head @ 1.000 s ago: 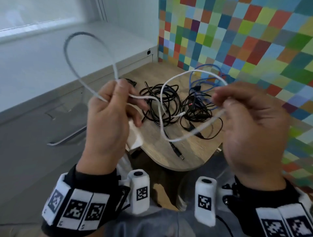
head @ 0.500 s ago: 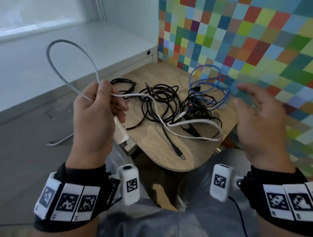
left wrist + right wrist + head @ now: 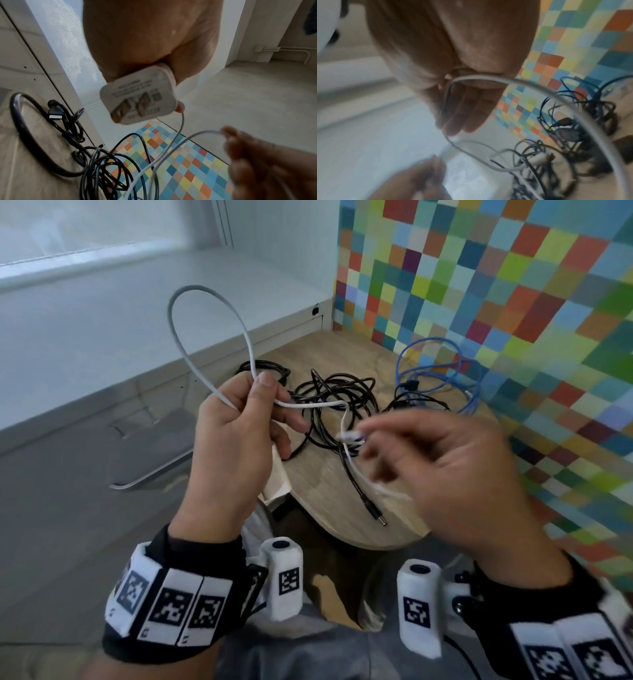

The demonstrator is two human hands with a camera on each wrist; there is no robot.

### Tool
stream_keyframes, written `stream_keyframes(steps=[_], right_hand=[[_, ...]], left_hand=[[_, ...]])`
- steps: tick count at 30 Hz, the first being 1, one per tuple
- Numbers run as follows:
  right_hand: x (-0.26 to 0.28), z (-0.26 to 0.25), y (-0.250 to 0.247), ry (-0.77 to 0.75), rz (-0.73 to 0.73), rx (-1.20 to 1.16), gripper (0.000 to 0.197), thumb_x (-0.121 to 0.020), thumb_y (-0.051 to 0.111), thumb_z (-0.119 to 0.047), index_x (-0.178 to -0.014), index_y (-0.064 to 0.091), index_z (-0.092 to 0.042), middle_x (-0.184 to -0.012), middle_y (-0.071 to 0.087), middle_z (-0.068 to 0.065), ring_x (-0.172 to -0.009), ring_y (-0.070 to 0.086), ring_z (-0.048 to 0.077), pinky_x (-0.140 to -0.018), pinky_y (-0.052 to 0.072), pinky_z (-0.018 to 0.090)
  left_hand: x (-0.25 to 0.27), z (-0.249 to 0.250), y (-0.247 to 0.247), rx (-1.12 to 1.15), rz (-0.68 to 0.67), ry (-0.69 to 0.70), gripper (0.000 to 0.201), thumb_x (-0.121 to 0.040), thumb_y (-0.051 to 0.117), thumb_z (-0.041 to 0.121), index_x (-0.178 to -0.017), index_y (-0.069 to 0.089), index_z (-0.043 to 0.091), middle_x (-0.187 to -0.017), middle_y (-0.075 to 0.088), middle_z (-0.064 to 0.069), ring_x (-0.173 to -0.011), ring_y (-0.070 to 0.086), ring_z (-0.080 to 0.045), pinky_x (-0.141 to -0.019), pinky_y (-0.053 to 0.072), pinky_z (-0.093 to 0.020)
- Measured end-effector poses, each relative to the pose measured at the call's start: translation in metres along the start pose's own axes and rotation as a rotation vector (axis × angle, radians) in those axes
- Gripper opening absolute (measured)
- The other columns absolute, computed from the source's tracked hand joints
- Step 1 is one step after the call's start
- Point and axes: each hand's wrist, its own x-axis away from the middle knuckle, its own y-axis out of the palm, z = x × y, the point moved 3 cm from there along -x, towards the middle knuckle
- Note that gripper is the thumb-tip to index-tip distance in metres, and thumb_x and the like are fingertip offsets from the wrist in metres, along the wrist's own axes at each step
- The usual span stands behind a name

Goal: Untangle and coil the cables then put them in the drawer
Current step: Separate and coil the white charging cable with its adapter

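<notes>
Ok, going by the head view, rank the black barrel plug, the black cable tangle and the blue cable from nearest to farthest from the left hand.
From the left hand:
1. Black cable tangle, just right of the fingers on the wooden table.
2. Black barrel plug, lower right, near the table's front edge.
3. Blue cable, far right by the coloured wall.

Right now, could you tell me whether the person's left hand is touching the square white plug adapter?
Touching. The left wrist view shows the left hand with its fingers curled round the white plug adapter, prongs facing out.
</notes>
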Motion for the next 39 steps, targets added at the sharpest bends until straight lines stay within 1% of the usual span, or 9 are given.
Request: stream_keyframes(steps=[7,12,19,25,28,30,32,37,39], right_hand=[[-0.01,0.002,-0.068,-0.205,0.532,-0.45,0.021,-0.099,0.059,-0.033,-0.113,0.063,-0.018,-0.092,0.074,-0.002,-0.084,0.073,0.023,-0.075,0.057,0.035],[-0.008,0.002,-0.072,-0.105,0.337,-0.356,0.017,-0.099,0.059,-0.034,-0.109,0.066,-0.022,-0.093,0.076,0.001,-0.096,0.075,0.03,-0.08,0.058,0.041],[-0.024,-0.036,-0.034,-0.253,0.144,-0.248,0.021,-0.107,0.048,-0.002,-0.111,0.064,-0.013,-0.1,0.077,0.009,-0.095,0.076,0.031,-0.075,0.061,0.043],[-0.049,-0.034,-0.07,-0.31,0.4,-0.144,0.018,-0.109,0.045,-0.016,-0.118,0.061,-0.017,-0.11,0.073,0.006,-0.092,0.076,0.029,-0.068,0.057,0.039],[-0.055,-0.003,-0.095,-0.146,0.547,0.196,0.024,-0.104,0.05,-0.021,-0.117,0.069,-0.027,-0.113,0.074,-0.006,-0.099,0.073,0.005,-0.084,0.058,0.027],[-0.055,0.016,-0.103,-0.001,0.441,0.494,0.028,-0.101,0.056,-0.023,-0.126,0.068,-0.025,-0.132,0.066,-0.004,-0.119,0.059,-0.01,-0.105,0.044,0.015],[-0.048,0.024,-0.106,0.057,0.384,0.641,0.035,-0.099,0.061,-0.028,-0.134,0.065,-0.026,-0.149,0.054,0.002,-0.14,0.047,0.009,-0.12,0.034,0.032],[-0.031,-0.005,-0.072,-0.002,0.3,0.408,0.027,-0.1,0.066,-0.028,-0.126,0.069,-0.031,-0.13,0.065,-0.015,-0.124,0.057,-0.003,-0.104,0.042,0.015],[-0.028,-0.011,-0.044,-0.031,0.161,0.267,0.034,-0.1,0.064,-0.019,-0.132,0.065,-0.032,-0.135,0.063,-0.017,-0.129,0.054,-0.004,-0.111,0.045,0.026]], left_hand=[[0.001,-0.005,0.007,-0.007,0.016,-0.034,0.03,-0.11,0.044,0.018,-0.089,0.061,0.006,-0.069,0.072,-0.009,-0.05,0.059,-0.012,-0.045,0.045,-0.023],[-0.002,-0.009,0.0,-0.01,0.113,-0.04,0.03,-0.11,0.045,0.026,-0.093,0.06,0.006,-0.083,0.077,-0.004,-0.046,0.053,-0.019,-0.048,0.044,-0.031],[0.009,-0.009,0.026,-0.073,-0.089,-0.037,0.031,-0.11,0.045,0.024,-0.096,0.057,-0.001,-0.102,0.078,-0.001,-0.044,0.052,-0.021,-0.048,0.043,-0.031],[0.006,-0.01,0.015,-0.106,-0.039,-0.027,0.033,-0.107,0.052,0.029,-0.09,0.062,0.002,-0.07,0.07,-0.003,-0.044,0.05,-0.021,-0.046,0.042,-0.029],[0.005,-0.009,0.01,-0.177,-0.057,-0.066,0.049,-0.105,0.053,0.039,-0.077,0.063,0.001,-0.053,0.059,-0.007,-0.043,0.05,-0.019,-0.047,0.041,-0.023],[0.008,-0.007,0.01,-0.21,-0.096,-0.112,0.061,-0.104,0.046,0.054,-0.072,0.062,0.005,-0.051,0.058,-0.01,-0.044,0.052,-0.02,-0.05,0.044,-0.025],[0.011,-0.004,0.014,-0.219,-0.146,-0.144,0.072,-0.099,0.031,0.071,-0.077,0.058,0.008,-0.052,0.058,-0.012,-0.046,0.053,-0.022,-0.056,0.044,-0.032],[0.017,0.002,0.023,-0.188,-0.252,-0.111,0.053,-0.11,0.021,0.051,-0.088,0.047,0.01,-0.048,0.052,-0.012,-0.043,0.048,-0.026,-0.055,0.041,-0.033],[0.021,0.005,0.029,-0.148,-0.396,-0.102,0.046,-0.111,0.024,0.045,-0.088,0.046,0.011,-0.046,0.049,-0.009,-0.041,0.046,-0.029,-0.053,0.041,-0.034]])
